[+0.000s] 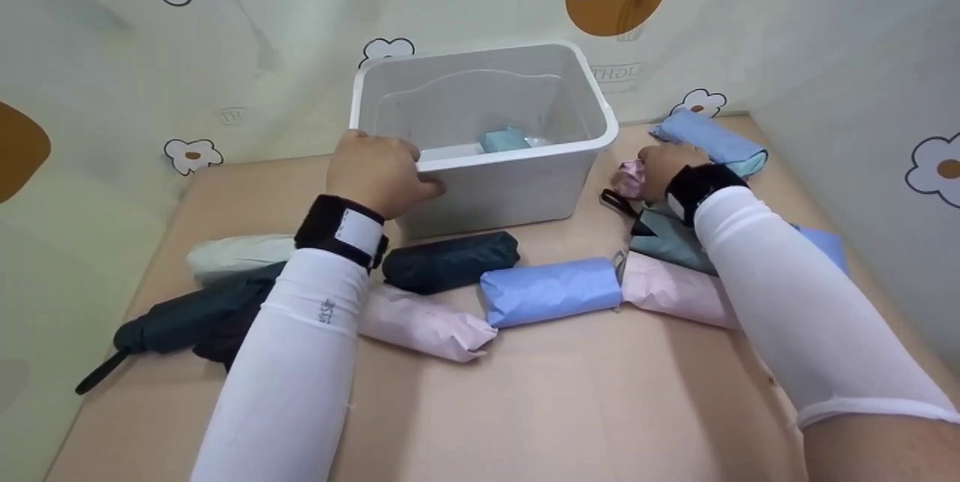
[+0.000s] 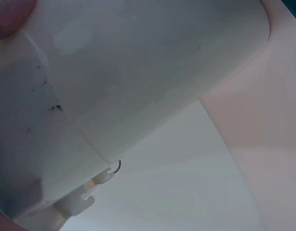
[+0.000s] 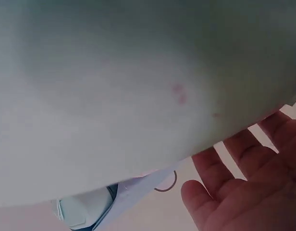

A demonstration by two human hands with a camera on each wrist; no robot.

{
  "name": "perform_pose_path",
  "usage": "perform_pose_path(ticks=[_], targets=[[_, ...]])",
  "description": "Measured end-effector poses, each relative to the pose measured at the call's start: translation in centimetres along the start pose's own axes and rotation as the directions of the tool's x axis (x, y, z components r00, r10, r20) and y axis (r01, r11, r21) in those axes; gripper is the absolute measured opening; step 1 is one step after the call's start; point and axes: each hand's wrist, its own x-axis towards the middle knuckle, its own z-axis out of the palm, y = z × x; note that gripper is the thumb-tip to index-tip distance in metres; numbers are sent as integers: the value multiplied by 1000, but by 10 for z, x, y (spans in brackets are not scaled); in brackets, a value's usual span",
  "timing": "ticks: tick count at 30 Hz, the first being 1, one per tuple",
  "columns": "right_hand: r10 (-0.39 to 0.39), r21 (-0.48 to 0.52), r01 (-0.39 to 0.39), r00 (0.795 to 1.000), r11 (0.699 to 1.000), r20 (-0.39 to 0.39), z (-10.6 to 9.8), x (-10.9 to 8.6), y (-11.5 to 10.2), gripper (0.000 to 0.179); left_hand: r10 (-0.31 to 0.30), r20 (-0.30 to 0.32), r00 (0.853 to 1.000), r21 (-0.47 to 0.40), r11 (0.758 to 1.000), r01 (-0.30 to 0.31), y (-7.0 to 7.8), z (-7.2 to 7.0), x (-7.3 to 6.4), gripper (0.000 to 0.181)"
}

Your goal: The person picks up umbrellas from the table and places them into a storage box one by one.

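Note:
My left hand [image 1: 379, 170] grips the near left corner of a white plastic bin [image 1: 495, 197], fingers over the rim and thumb on the outer wall. Its thumb [image 2: 11, 17] shows at the corner of the left wrist view. Inside the bin lies a teal folded item [image 1: 504, 140]. To the right of the bin, my right hand [image 1: 670, 170] grips a crumpled pink folded umbrella [image 1: 630, 179], one end poking out past the fingers. In the right wrist view, its fingers [image 3: 210, 168] reach behind the edge of a pale surface [image 3: 114, 110].
Folded umbrellas lie in front of the bin: dark [image 1: 450, 260], pink [image 1: 427, 322] and blue [image 1: 551, 290]. A dark one with a strap [image 1: 187, 317] lies left; green [image 1: 671, 242], pink [image 1: 679, 289] and blue ones [image 1: 709, 140] lie right. A patterned cloth [image 1: 292, 24] hangs behind the table [image 1: 510, 407].

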Motion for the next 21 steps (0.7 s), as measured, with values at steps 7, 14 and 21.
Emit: perform_pose_path(ticks=[7,14,21], targets=[[-57,-120,57,998,991,3,3,2,-7,28,9,-15,1000,-6,1000,-9,1,-1,-1,48],[-120,-31,119,992,992,-30,0,5,-4,37,13,-17,1000,10,1000,-13,1,-3,-1,49],[-103,166,127,983,978,-151,-10,-2,-13,41,3,-10,1000,7,1000,-3,0,-2,-1,49]])
